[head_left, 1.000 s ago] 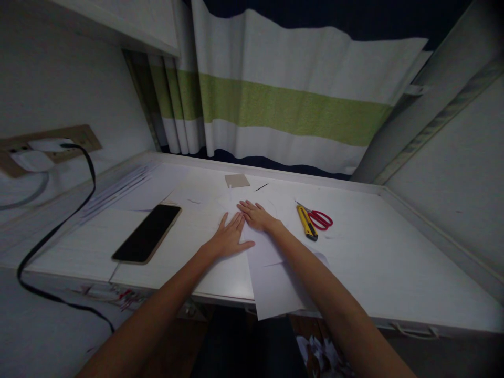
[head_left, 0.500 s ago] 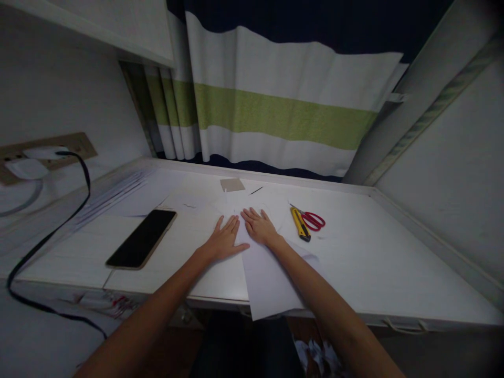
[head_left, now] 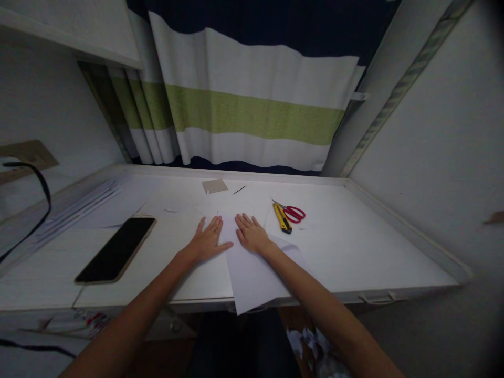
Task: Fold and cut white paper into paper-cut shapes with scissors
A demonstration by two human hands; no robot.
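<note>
A white sheet of paper (head_left: pixel 252 273) lies on the white desk (head_left: pixel 354 247) and hangs over its front edge. My left hand (head_left: pixel 205 242) rests flat with fingers stretched out on the desk at the sheet's left edge. My right hand (head_left: pixel 251 236) lies flat and open on the sheet's upper part. Neither hand holds anything. A yellow utility knife (head_left: pixel 282 218) and red-handled scissors (head_left: pixel 292 212) lie just right of my right hand.
A black phone (head_left: pixel 116 250) lies face up at the left. A small tan card (head_left: pixel 214 186) and a thin dark stick (head_left: pixel 239 189) sit near the back. A striped curtain (head_left: pixel 252 113) hangs behind. A black cable (head_left: pixel 39 181) runs at far left. Paper scraps (head_left: pixel 315 346) lie on the floor.
The camera has swung to the right, so everything sits further left in view. Both hands have slid a little toward me and apart on the paper, staying flat.
</note>
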